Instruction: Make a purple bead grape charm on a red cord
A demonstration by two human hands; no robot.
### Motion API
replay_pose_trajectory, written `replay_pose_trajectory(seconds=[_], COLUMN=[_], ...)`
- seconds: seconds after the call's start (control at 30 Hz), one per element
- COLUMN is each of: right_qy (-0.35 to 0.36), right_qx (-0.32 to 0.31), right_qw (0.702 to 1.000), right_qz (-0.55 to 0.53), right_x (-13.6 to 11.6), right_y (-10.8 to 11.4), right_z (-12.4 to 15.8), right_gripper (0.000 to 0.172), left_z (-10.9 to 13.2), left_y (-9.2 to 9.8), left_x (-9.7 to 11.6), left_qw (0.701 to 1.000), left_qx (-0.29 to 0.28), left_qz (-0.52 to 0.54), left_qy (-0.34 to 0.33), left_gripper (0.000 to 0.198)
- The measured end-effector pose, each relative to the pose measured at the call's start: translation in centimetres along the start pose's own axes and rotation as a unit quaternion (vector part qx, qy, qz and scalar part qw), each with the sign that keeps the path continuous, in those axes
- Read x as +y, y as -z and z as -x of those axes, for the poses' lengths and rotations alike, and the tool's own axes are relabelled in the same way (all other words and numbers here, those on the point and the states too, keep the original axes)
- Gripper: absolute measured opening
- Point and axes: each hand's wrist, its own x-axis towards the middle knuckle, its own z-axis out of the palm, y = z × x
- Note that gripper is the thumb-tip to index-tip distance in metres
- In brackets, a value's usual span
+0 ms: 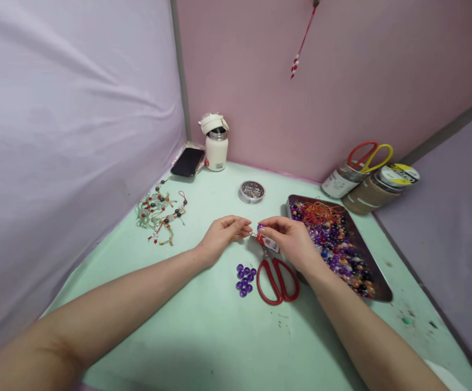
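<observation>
My right hand [295,241] pinches a purple bead [260,228] between thumb and fingertips. Close to its left, my left hand [228,233] has thumb and fingers pressed together; whatever they hold is too fine to make out. Below the hands lie red-handled scissors [269,283], blades pointing away and partly covered. A small red-and-white object with a metal end, like a lighter [268,243], rests over the blades under my right hand. Left of the scissor handles is a cluster of several purple beads [244,281].
A tray [376,282] of mixed beads and cords stands at right. Behind it are a jar with scissors [339,182] and a lidded container [366,195]. A round clear box [252,191], white bottle [217,149], phone [187,162] and beaded strings [158,212] lie farther back.
</observation>
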Motion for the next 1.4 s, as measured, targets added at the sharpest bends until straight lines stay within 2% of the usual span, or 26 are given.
replay_pose_trajectory(seconds=[0.17, 0.4, 0.6, 0.73, 0.93, 1.03, 1.2, 1.27, 1.4], right_qy=[-0.022, -0.026, -0.013, 0.018, 0.119, 0.125, 0.097, 0.09, 0.121], right_qx=[-0.003, -0.026, -0.052, -0.056, -0.013, -0.009, -0.035, -0.049, -0.062], right_qw=[0.999, 0.999, 0.998, 0.998, 0.979, 0.974, 0.984, 0.983, 0.972], right_qz=[-0.035, -0.036, -0.039, 0.001, 0.167, 0.188, 0.148, 0.152, 0.191], right_x=[-0.4, -0.2, 0.2, 0.4, 0.0, -0.2, -0.4, -0.6, -1.0], right_y=[0.0, -0.2, -0.4, -0.5, -0.7, -0.6, 1.1, 2.0, 3.1], right_z=[0.1, 0.3, 0.3, 0.5, 1.0, 1.0, 0.4, 0.2, 0.1], right_gripper=[0.024, 0.025, 0.024, 0.023, 0.013, 0.012, 0.026, 0.023, 0.016], left_z=[-0.2, 0.1, 0.4, 0.6, 1.3, 1.3, 1.0, 0.9, 0.8], left_y=[0.3, -0.1, -0.5, -1.0, -2.0, -2.0, -1.7, -1.6, -1.5], left_x=[-0.4, -0.1, 0.0, -0.1, 0.5, 0.7, 0.7, 0.7, 0.7], left_qw=[0.998, 0.997, 0.997, 0.999, 0.992, 0.986, 0.978, 0.976, 0.974], left_qx=[0.024, 0.014, -0.001, -0.012, 0.004, 0.023, 0.031, 0.032, 0.031], left_qz=[-0.054, -0.074, -0.062, -0.007, 0.099, 0.127, 0.176, 0.189, 0.2], left_qy=[-0.03, -0.023, -0.043, -0.03, 0.079, 0.102, 0.106, 0.107, 0.104], left_gripper=[0.029, 0.027, 0.022, 0.019, 0.014, 0.007, 0.004, 0.004, 0.004])
